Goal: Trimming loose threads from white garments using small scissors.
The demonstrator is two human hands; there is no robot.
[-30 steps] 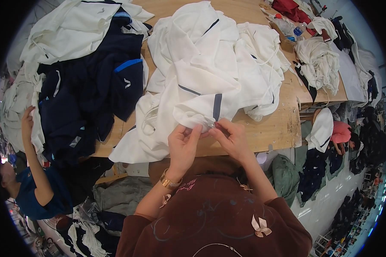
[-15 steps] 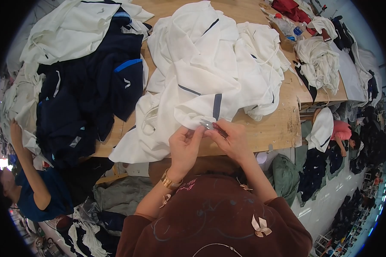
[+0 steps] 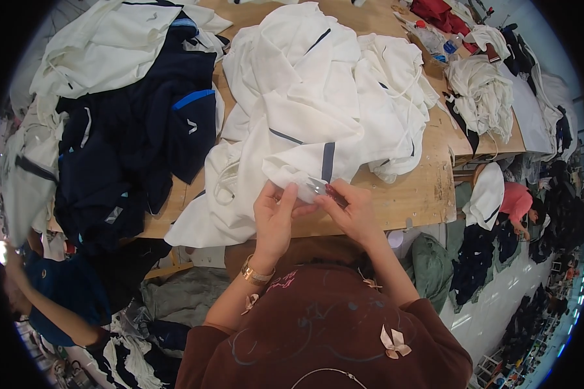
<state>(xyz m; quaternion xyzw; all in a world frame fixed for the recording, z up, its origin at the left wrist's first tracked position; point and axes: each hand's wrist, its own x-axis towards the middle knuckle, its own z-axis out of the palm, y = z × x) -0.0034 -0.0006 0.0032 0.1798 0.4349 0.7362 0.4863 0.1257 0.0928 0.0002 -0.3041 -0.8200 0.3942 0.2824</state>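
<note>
A white garment [image 3: 311, 129] with dark stripe trim lies heaped on the table in front of me. My left hand [image 3: 276, 214] pinches the near edge of its fabric between thumb and fingers. Close beside it, my right hand [image 3: 352, 211] is closed round a small pair of thread snips [image 3: 318, 187] with silver blades and a dark red handle. The blades lie against the white fabric, right by the left fingertips. A dark grey stripe [image 3: 328, 162] runs up the cloth just beyond the snips. The exact spot where blades meet cloth is hard to make out.
The wooden table [image 3: 428, 201] ends just before my body. Navy garments [image 3: 136, 136] and a white one [image 3: 104, 52] are piled left; another white bundle [image 3: 480, 97] sits far right. A co-worker in blue [image 3: 71, 292] is at left, another in pink [image 3: 516, 201] at right.
The snips and fingertips have shifted slightly at the cloth edge. At left, the co-worker's arm has swung down and a pale garment has moved with it. The pink-clad person's arm has moved slightly.
</note>
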